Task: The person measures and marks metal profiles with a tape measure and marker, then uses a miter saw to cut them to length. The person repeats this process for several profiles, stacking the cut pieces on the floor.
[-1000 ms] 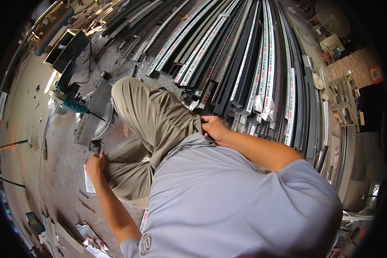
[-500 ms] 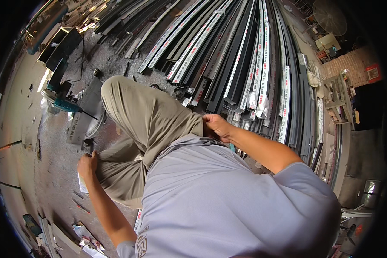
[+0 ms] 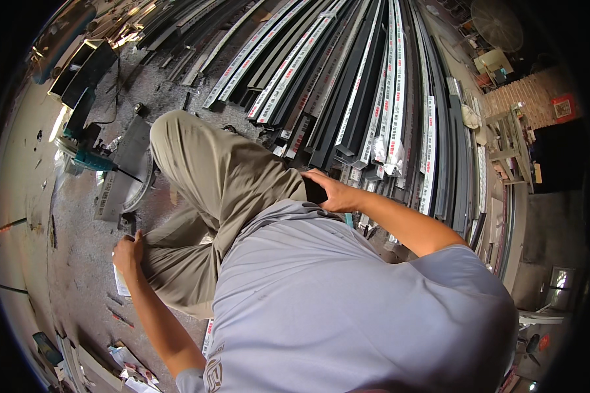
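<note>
My right hand [image 3: 337, 195] is at the hip of my khaki trousers [image 3: 210, 154], thumb and fingers curved about a black patch [image 3: 315, 191]. Whether that patch is a flat object or the pocket's dark opening, I cannot tell. Beside my lower knee, my left hand [image 3: 128, 251] is closed, with a small dark piece [image 3: 138, 234] showing at its fingertips; its kind is unclear. Ahead of that hand, a teal-and-black cut-off saw [image 3: 93, 156] stands on the floor with its grey metal base [image 3: 126, 173].
Long dark metal profiles [image 3: 354, 98] with printed white film lie in a large stack ahead and to the right. Scraps and paper [image 3: 132, 368] litter the floor at lower left. A wooden rack [image 3: 509, 147] stands at far right.
My right hand has opened its grip somewhat at the hip, and more of the black patch shows between thumb and fingers. My left hand stays beside the knee; the whole view has shifted slightly.
</note>
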The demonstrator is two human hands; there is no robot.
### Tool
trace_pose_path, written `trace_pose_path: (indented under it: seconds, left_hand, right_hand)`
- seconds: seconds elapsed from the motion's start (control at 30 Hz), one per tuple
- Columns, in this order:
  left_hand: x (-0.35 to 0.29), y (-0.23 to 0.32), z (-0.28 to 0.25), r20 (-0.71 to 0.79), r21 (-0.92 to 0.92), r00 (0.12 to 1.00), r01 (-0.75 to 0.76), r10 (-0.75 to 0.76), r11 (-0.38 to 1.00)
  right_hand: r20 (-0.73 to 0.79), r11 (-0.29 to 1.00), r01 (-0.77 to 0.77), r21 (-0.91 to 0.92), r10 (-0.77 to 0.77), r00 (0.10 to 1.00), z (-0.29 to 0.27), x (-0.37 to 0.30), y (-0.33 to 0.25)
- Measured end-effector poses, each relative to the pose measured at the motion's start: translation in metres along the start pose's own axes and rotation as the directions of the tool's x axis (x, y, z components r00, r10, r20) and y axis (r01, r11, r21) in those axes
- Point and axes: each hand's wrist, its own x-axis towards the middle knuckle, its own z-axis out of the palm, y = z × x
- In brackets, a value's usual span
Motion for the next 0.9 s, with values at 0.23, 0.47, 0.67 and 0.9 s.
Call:
trace_pose_path:
  seconds: [0.23,0.47,0.67,0.9]
  left_hand:
    - [-0.007,-0.015,0.009,-0.161,-0.154,0.985,-0.080,0.055,0.985]
    - [0.006,-0.019,0.013,-0.127,-0.209,0.992,-0.043,0.016,0.977]
    - [0.008,-0.011,0.021,-0.038,-0.280,0.999,0.023,-0.035,0.960]
    - [0.001,-0.034,0.038,0.000,-0.309,0.997,0.069,-0.072,0.949]
  right_hand:
    - [0.210,0.984,-0.057,-0.171,0.093,0.973,-0.046,0.009,0.003]
    - [0.305,0.888,-0.434,0.149,0.376,0.875,-0.097,-0.021,0.071]
    - [0.186,0.667,-0.239,0.706,0.151,0.971,-0.091,0.036,0.011]
    - [0.236,0.559,-0.026,0.829,-0.306,0.922,-0.039,0.128,-0.132]
